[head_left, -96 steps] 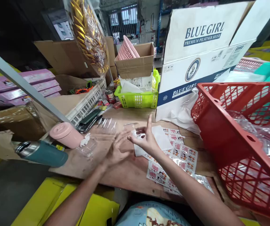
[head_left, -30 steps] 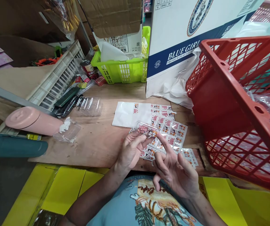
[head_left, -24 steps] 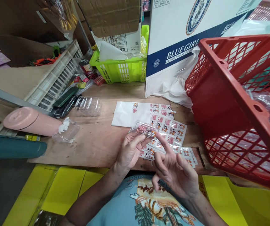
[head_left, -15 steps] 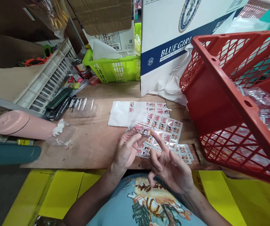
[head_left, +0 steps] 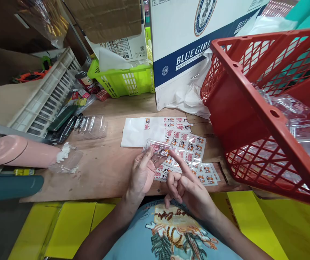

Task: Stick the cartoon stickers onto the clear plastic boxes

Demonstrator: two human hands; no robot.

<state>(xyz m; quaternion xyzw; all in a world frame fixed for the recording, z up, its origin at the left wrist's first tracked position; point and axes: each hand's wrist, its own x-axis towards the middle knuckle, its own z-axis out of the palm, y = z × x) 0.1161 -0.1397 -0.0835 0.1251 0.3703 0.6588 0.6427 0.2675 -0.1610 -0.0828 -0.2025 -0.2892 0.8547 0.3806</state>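
Note:
Between the thumb and fingers of my left hand [head_left: 142, 173] is a small clear plastic box [head_left: 158, 148], held above the table. A label with pink lettering and cartoon cats lies on its face. The outstretched index finger of my right hand [head_left: 191, 187] touches the right end of the box. The other right fingers are loosely curled, and I see nothing gripped in them. Beneath and behind both hands, sheets of cat stickers [head_left: 186, 142] overlap on the wooden table [head_left: 100, 162]. Beside them is a mostly bare white backing sheet [head_left: 134, 131].
To the right a red crate [head_left: 225, 97] holds several clear plastic boxes. A lime basket [head_left: 125, 79] and a white-and-blue carton [head_left: 179, 47] stand at the back. A pink bottle [head_left: 22, 151] and clear plastic trays [head_left: 91, 126] lie on the left.
My left thumb has moved up and left across the label. My right index finger stays at the box's right end. The whole view has shifted slightly.

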